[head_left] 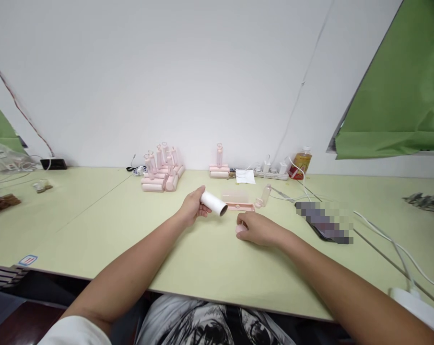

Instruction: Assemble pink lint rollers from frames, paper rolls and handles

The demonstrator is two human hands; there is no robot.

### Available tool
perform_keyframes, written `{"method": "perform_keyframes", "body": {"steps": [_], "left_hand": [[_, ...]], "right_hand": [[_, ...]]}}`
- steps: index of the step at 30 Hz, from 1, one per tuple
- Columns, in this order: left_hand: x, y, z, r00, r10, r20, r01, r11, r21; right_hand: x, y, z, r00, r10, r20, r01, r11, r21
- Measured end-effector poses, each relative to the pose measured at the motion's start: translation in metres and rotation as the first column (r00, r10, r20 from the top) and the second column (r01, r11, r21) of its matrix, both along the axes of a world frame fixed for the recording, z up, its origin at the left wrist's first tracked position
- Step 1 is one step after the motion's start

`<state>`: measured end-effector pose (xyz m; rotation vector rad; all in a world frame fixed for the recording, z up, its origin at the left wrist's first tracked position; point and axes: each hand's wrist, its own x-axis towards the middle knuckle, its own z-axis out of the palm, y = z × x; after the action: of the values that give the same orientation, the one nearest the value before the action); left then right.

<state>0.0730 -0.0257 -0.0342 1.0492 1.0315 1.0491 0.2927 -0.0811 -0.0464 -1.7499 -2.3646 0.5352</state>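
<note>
My left hand [193,207] grips a white lint roller refill [213,203], its hollow end pointing right and toward me. In my right hand [254,227], a small round pink piece [241,229] is pinched between thumb and fingers; it looks like an end cap, close to the table. Just beyond my hands lie a pink lint roller shell [240,207], a clear pinkish cover [234,195] and a translucent handle [266,194] with a pink base. The refill's tip is near the shell, but I cannot tell whether they touch.
Several assembled pink lint rollers [162,172] stand at the back left, another [219,165] at the back middle. Behind are a power strip [274,174], white paper [245,176] and a bottle [300,164]. A phone [322,223] and white cables [385,239] lie on the right.
</note>
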Motion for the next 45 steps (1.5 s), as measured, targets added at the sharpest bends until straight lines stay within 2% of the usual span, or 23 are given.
{"method": "perform_keyframes", "body": {"steps": [5, 10, 15, 18, 20, 22, 25, 27, 30, 35, 37, 41, 45], "left_hand": [[-0.001, 0.004, -0.004, 0.998, -0.012, 0.068, 0.014, 1.000, -0.028], [-0.002, 0.005, -0.005, 0.998, -0.013, 0.058, 0.013, 1.000, 0.007], [-0.001, 0.002, -0.006, 0.999, -0.042, -0.005, 0.042, 0.998, 0.056], [0.001, 0.000, -0.009, 0.994, -0.084, -0.065, 0.089, 0.993, 0.083], [0.003, -0.001, -0.011, 0.989, -0.108, -0.105, 0.120, 0.986, 0.112], [0.005, -0.002, -0.013, 0.982, -0.133, -0.134, 0.154, 0.976, 0.156], [0.006, -0.005, -0.015, 0.973, -0.162, -0.162, 0.197, 0.952, 0.233], [0.006, -0.007, -0.015, 0.971, -0.159, -0.178, 0.206, 0.935, 0.290], [0.006, -0.009, -0.015, 0.970, -0.146, -0.196, 0.209, 0.909, 0.360], [0.006, -0.013, -0.016, 0.945, -0.196, -0.261, 0.291, 0.867, 0.405], [0.007, -0.015, -0.018, 0.931, -0.214, -0.294, 0.327, 0.848, 0.417], [0.008, -0.018, -0.020, 0.914, -0.189, -0.360, 0.348, 0.823, 0.450], [0.009, -0.017, -0.021, 0.915, -0.194, -0.355, 0.349, 0.823, 0.449]], "right_hand": [[0.001, 0.002, -0.003, 0.998, -0.042, -0.051, 0.042, 0.999, 0.014], [0.000, 0.003, -0.008, 0.992, -0.035, -0.121, 0.043, 0.997, 0.061], [-0.006, 0.007, -0.015, 0.944, -0.085, -0.319, 0.099, 0.995, 0.026], [-0.010, 0.009, -0.014, 0.821, -0.186, -0.540, 0.118, 0.980, -0.159], [-0.012, 0.009, -0.011, 0.693, -0.266, -0.670, 0.097, 0.955, -0.279], [-0.014, 0.008, -0.008, 0.564, -0.333, -0.756, 0.100, 0.936, -0.338], [-0.016, 0.007, -0.006, 0.354, -0.430, -0.831, 0.103, 0.900, -0.423], [-0.018, 0.006, -0.005, 0.224, -0.472, -0.853, 0.048, 0.879, -0.474], [-0.020, 0.006, -0.004, 0.128, -0.499, -0.857, -0.037, 0.861, -0.507], [-0.022, 0.005, -0.002, 0.041, -0.522, -0.852, -0.069, 0.849, -0.524], [-0.023, 0.005, -0.002, 0.032, -0.522, -0.852, -0.067, 0.850, -0.523], [-0.025, 0.004, -0.004, 0.118, -0.444, -0.888, -0.073, 0.888, -0.454], [-0.026, 0.004, -0.007, 0.193, -0.333, -0.923, -0.118, 0.926, -0.358]]}}
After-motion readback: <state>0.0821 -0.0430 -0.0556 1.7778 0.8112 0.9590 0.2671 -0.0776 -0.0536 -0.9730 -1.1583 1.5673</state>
